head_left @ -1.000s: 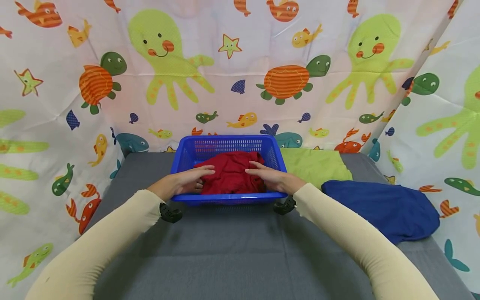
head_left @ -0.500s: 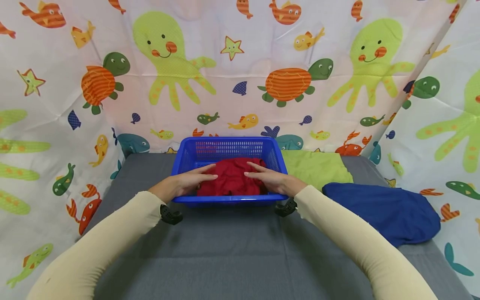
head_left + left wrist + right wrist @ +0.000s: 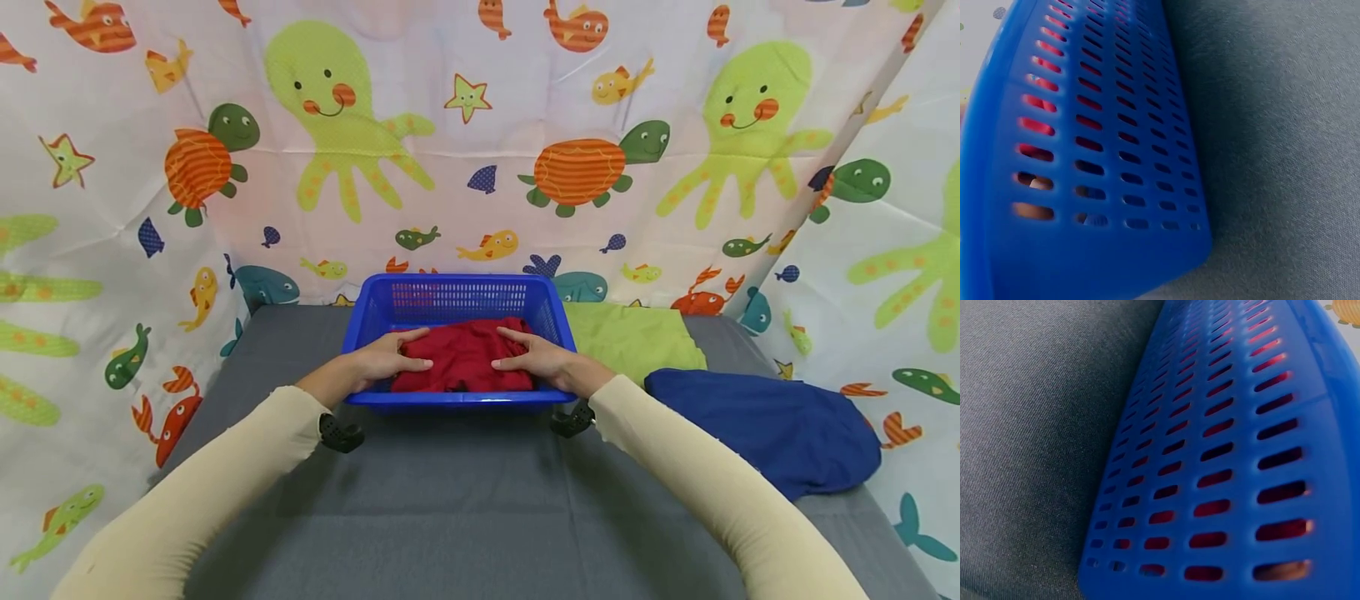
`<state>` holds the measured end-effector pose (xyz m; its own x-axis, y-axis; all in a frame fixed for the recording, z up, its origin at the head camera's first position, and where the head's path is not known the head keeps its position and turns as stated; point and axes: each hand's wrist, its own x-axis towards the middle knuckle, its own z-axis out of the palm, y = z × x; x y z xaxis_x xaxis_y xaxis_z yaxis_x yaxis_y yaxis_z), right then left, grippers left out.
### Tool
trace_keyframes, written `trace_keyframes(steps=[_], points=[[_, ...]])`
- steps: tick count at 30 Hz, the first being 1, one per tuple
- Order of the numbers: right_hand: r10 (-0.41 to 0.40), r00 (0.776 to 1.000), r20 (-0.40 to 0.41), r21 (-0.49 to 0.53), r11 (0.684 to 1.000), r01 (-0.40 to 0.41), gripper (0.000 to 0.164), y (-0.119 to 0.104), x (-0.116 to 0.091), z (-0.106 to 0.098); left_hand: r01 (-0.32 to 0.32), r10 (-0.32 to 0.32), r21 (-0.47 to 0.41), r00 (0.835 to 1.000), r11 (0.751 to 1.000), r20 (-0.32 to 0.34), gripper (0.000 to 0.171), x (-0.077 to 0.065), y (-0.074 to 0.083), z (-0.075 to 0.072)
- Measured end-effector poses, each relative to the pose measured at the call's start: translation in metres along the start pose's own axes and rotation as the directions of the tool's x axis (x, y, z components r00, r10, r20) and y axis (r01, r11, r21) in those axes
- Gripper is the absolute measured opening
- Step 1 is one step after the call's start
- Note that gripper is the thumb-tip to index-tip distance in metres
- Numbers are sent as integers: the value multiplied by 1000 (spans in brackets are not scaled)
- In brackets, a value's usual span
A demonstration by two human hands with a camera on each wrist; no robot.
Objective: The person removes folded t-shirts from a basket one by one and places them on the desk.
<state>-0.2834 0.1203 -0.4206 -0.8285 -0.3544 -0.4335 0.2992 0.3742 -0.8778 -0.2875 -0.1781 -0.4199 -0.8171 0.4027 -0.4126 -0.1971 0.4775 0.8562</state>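
A crumpled red cloth [image 3: 465, 358] lies inside the blue plastic basket [image 3: 457, 399]. My left hand [image 3: 375, 360] reaches over the basket's left front corner and touches the cloth's left side, thumb and index finger spread apart. Mirroring it, my right hand [image 3: 547, 363] comes over the right front corner and touches the cloth's right side, its thumb also apart from the index finger. The remaining fingers are mostly hidden in the basket. Both wrist views are filled by the basket's slotted wall [image 3: 1097, 144], with red cloth [image 3: 1210, 540] showing through the slots.
A folded lime-green cloth [image 3: 633, 337] lies right of the basket. In front of it is a folded dark blue cloth [image 3: 765, 429]. The grey-covered table [image 3: 450, 508] extends toward me. A sea-animal patterned curtain [image 3: 495, 192] stands behind and on both sides.
The red cloth has sunk lower and become flatter in the basket. Both hands have lowered slightly, with the thumbs now down against the cloth. The basket and the other cloths keep their places.
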Motion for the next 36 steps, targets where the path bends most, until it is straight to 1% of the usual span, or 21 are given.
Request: trace_keyframes(steps=[3, 6, 8, 12, 15, 19, 24, 27, 31, 34, 36], points=[[-12, 1000, -19, -13, 1000, 12, 83, 1, -1, 1, -35, 34, 35, 999, 999, 12, 82, -1, 1, -1], [-25, 999, -38, -24, 999, 24, 81, 1, -2, 1, -46, 45, 40, 999, 998, 14, 82, -1, 2, -3], [-35, 998, -49, -20, 999, 35, 80, 1, -2, 0, -58, 57, 61, 998, 996, 13, 83, -2, 4, -4], [-59, 996, -63, -18, 998, 58, 79, 2, -4, 0, -87, 88, 127, 996, 988, -6, 84, -4, 5, -5], [-83, 995, -59, -24, 996, 82, 79, 3, -3, 0, -113, 118, 153, 993, 982, -19, 84, -7, 5, -6], [-121, 992, -45, -12, 993, 120, 80, 3, -3, -1, -149, 156, 164, 987, 975, -32, 83, -11, 7, -7], [-156, 986, -65, 2, 988, 156, 80, 1, -6, -5, -178, 188, 162, 981, 971, -43, 82, -13, 12, -8], [-191, 979, -73, 25, 981, 193, 79, -1, -9, -7, -198, 209, 163, 976, 967, -54, 83, -13, 15, -10], [-221, 973, -71, 74, 971, 226, 77, -7, -12, -10, -223, 237, 166, 969, 961, -68, 84, -15, 18, -12], [-240, 968, -75, 87, 965, 246, 77, -12, -15, -12, -245, 260, 162, 962, 956, -83, 84, -17, 20, -14], [-259, 962, -83, 96, 959, 267, 77, -17, -17, -14, -254, 269, 144, 959, 956, -93, 84, -19, 24, -15]])
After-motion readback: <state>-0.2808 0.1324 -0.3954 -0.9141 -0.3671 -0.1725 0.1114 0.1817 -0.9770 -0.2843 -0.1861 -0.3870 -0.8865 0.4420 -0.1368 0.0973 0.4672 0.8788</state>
